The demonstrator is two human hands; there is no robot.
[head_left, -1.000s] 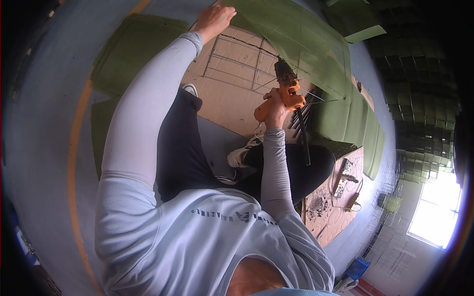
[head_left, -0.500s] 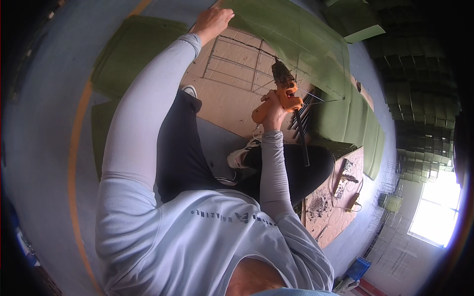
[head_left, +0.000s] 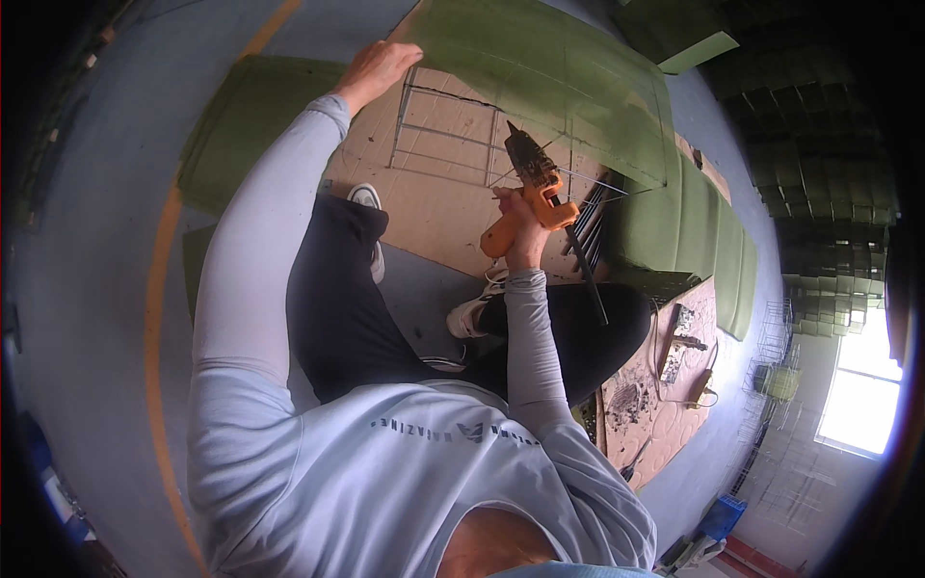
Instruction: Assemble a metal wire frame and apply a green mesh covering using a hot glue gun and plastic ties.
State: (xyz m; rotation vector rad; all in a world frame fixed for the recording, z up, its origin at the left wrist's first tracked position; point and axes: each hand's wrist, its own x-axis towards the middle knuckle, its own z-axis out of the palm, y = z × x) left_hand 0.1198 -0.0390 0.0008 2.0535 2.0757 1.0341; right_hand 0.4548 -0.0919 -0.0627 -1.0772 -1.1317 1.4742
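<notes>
My right hand (head_left: 525, 229) grips an orange hot glue gun (head_left: 501, 234), its blackened nozzle pointing up and to the left. A long black glue stick (head_left: 593, 281) sticks out of the gun's back end. Beyond the nozzle, a thin wire frame (head_left: 443, 132) lies on the brown board, with a dark line along its far bar. A green sheet (head_left: 540, 63) covers the far part of the frame. At the sheet's left edge, by the frame's corner, my left hand (head_left: 379, 74) is closed, fingertips together on the edge; what lies under them is partly hidden.
Several black glue sticks (head_left: 588, 231) lie right of the gun. More green sheets lie at the left (head_left: 260, 125) and right (head_left: 684, 222). A stained board (head_left: 665, 414) with a power strip (head_left: 676, 342) is beside my right knee. Stacked green pieces (head_left: 819, 193) stand far right.
My left hand has moved left and slightly nearer along the sheet's edge. The glue gun has shifted a little left, its nozzle now off the frame's dark far bar.
</notes>
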